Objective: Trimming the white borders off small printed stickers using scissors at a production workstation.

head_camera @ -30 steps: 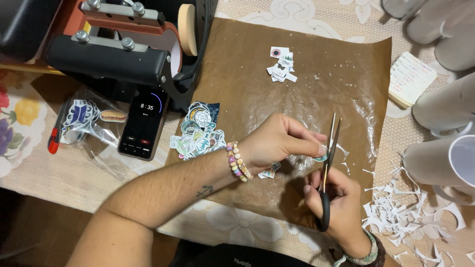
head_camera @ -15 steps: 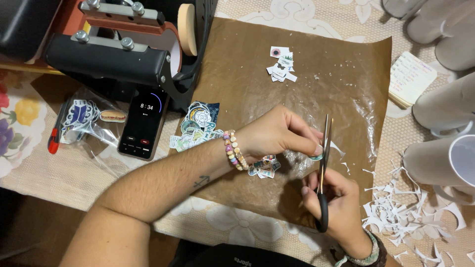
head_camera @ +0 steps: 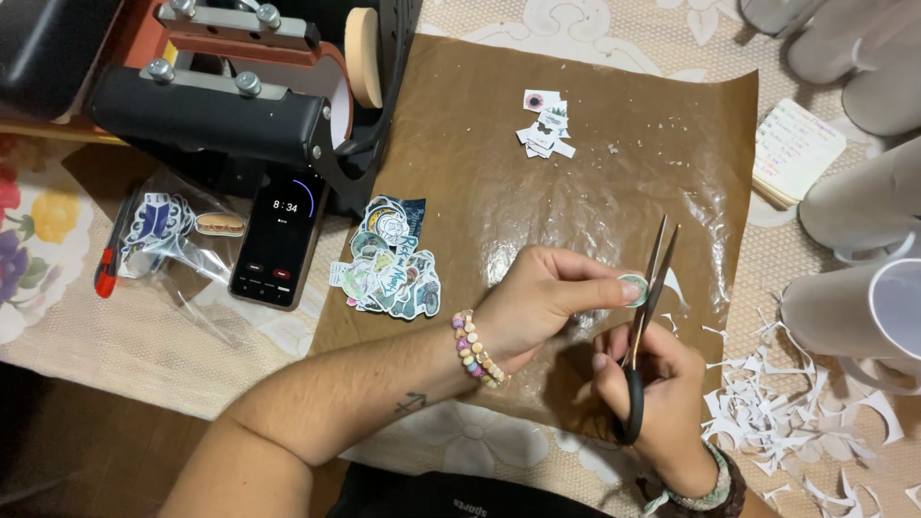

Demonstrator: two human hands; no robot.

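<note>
pinching a small round sticker (head_camera: 633, 289) between thumb and fingertips of the left hand (head_camera: 537, 305), just left of the scissor blades. right hand (head_camera: 662, 403) closed through the black handles of the scissors (head_camera: 645, 317), blades slightly parted, points aimed away from the body. risk, as a judgement: fingertips sitting right at the cutting edge, so a quick snip could nick skin or clip into the print; so little paper in the pinch could also twist or slip free. against the earlier frames: sticker now lifted clear and visible at the blades, wrist with bead bracelet (head_camera: 476, 347) shifted left, timer on the phone (head_camera: 280, 240) counted on. paper scraps (head_camera: 767, 412) right of the grip.
</note>
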